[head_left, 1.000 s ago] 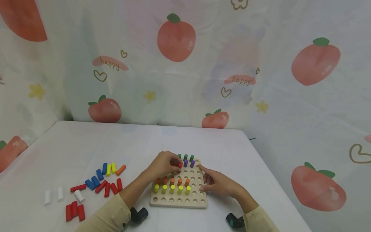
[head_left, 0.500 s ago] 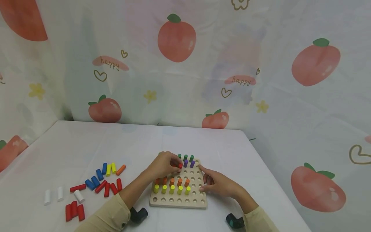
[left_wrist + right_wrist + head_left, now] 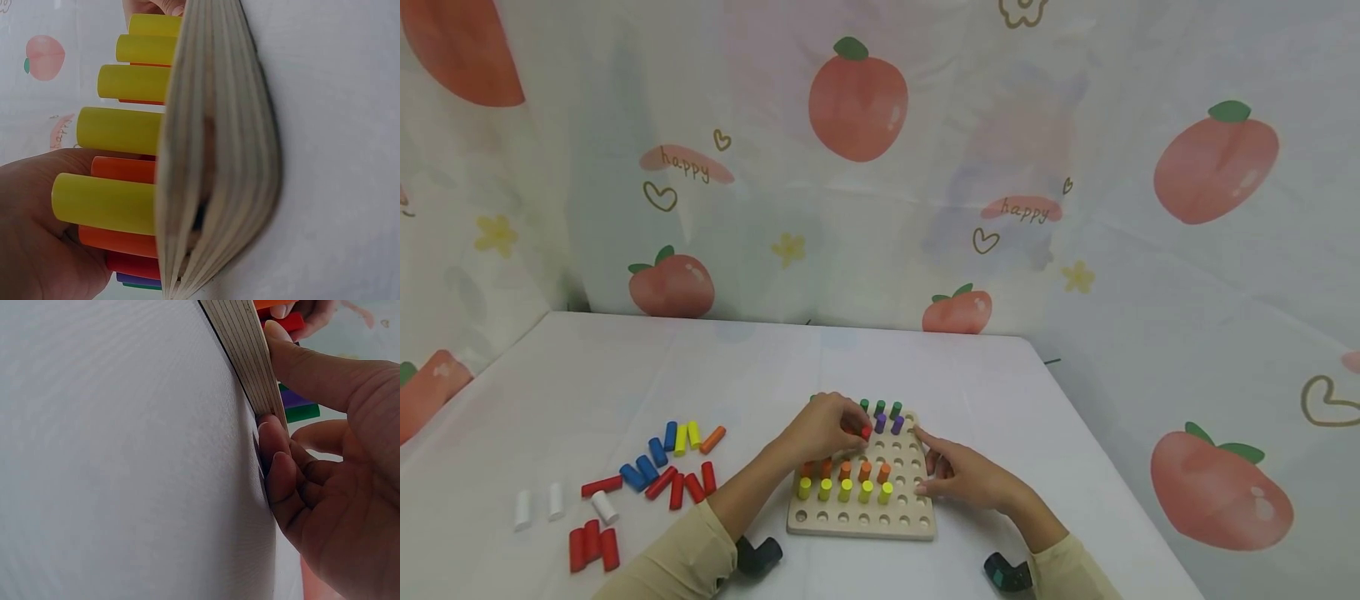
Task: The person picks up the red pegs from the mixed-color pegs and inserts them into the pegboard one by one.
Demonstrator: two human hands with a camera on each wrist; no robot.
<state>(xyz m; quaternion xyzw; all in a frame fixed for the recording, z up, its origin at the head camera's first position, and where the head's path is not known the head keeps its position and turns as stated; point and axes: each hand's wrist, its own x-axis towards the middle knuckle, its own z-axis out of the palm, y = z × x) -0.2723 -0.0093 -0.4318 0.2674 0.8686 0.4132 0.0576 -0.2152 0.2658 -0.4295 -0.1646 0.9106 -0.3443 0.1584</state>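
My left hand (image 3: 829,423) reaches over a wooden pegboard (image 3: 859,532) and pinches a red peg (image 3: 867,432) between thumb and fingers, just in front of the purple pegs (image 3: 898,426). In the right wrist view the red peg (image 3: 292,324) shows between those fingertips. My right hand (image 3: 966,473) grips the board's right edge, its thumb (image 3: 306,365) at the upper face and fingers curled against the side. Green pegs (image 3: 897,409) stand along the back row. Orange pegs (image 3: 884,472) and yellow pegs (image 3: 886,493) fill nearer rows. My left hand hides part of the board.
Loose pegs lie left of the board: blue pegs (image 3: 658,452), red pegs (image 3: 593,542), white pegs (image 3: 555,502), yellow pegs (image 3: 681,440) and an orange peg (image 3: 712,440). Black devices (image 3: 760,557) show below both wrists. A printed cloth (image 3: 880,225) hangs behind the white table (image 3: 985,375).
The red peg in my left fingers has come down slightly. My right hand keeps its place at the board's edge.
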